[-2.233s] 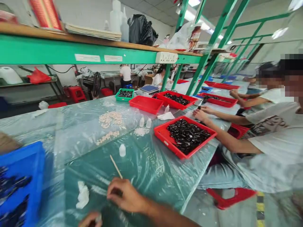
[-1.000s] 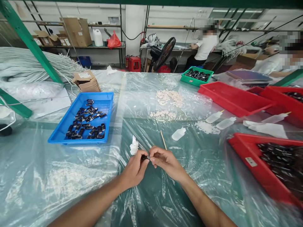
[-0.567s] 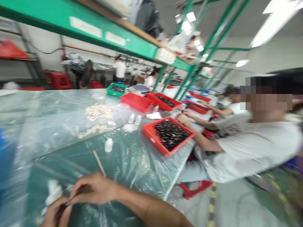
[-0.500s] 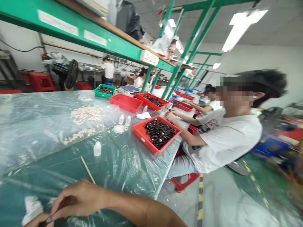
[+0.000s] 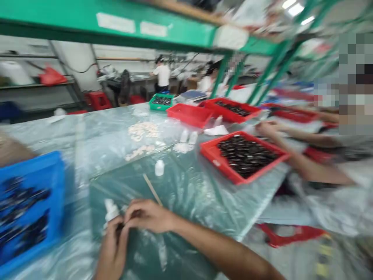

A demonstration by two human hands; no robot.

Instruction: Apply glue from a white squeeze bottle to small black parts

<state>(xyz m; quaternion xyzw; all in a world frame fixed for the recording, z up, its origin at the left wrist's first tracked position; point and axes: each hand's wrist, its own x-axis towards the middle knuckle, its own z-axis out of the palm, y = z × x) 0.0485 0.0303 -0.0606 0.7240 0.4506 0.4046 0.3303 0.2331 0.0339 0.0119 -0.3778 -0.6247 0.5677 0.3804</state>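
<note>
We hold a small dark piece (image 5: 118, 229) clamped in the fingers of our left hand (image 5: 112, 245), seemingly to steady it for the right hand (image 5: 147, 216), whose thumb and fingertip come together just beside it; whether they grip anything, we cannot tell through the blur; the crumpled tissue (image 5: 110, 210) lies just beyond the left hand, the wooden stick (image 5: 153, 189) near the right, likely for easy reach; the blue tray (image 5: 57, 182) sits apart at our left, presumably to give our arms room.

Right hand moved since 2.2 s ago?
Yes. Judged against the wooden stick, the right hand has shifted left, closer to the crumpled white tissue, fingertips now close beside the left hand.
</note>
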